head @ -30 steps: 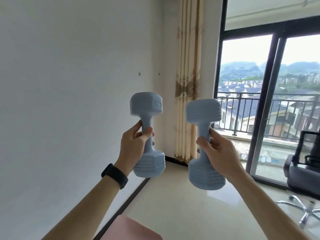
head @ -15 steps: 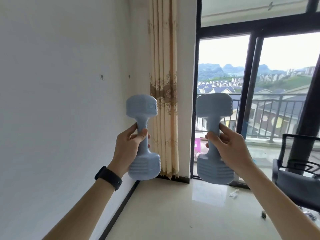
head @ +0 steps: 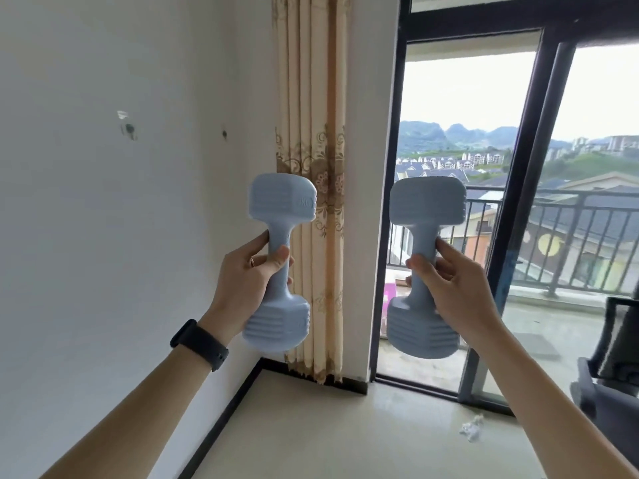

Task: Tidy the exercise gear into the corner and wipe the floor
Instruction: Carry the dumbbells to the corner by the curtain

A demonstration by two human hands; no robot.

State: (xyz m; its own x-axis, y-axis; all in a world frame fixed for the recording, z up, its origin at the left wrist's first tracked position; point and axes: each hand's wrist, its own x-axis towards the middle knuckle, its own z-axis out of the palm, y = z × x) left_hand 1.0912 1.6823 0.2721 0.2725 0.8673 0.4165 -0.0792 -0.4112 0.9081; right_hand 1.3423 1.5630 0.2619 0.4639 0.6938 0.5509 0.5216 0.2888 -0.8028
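Observation:
I hold two pale blue dumbbells upright in front of me at chest height. My left hand [head: 247, 281] is closed around the handle of the left dumbbell [head: 280, 202], and a black watch sits on that wrist. My right hand [head: 456, 288] grips the handle of the right dumbbell [head: 427, 200]. Both dumbbells hang in the air above the room's corner [head: 311, 378], where the white wall meets the curtain. The beige tiled floor [head: 345, 433] lies below.
A cream patterned curtain [head: 313, 98] hangs in the corner beside a black-framed sliding glass door [head: 511, 236]. A crumpled white scrap [head: 471, 431] lies on the floor near the door. A black office chair [head: 612, 375] stands at the right edge.
The view has closed in on the corner and swung right, so curtain and door look larger. The pink mat has dropped out of sight. Both hands keep the dumbbells upright.

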